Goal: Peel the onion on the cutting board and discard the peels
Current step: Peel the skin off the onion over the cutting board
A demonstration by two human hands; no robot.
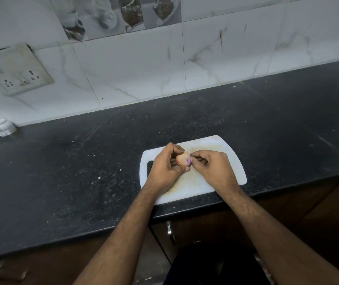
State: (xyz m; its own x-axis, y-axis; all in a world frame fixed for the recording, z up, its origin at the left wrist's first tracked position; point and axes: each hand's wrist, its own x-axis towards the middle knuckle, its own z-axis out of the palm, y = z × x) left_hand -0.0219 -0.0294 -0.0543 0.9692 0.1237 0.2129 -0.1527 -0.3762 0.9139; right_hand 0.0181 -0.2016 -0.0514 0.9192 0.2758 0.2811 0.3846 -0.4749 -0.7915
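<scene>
left hand (165,164) grips the onion (183,159) above the cutting board (229,161), right hand (210,164) pinches its skin; likely risk: dry skin tearing short, scraps dropping onto the counter (82,171).

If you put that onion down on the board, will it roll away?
Probably a little: the onion looks round, and the cutting board is flat. It seems small and light, since the left hand holds it easily.
</scene>
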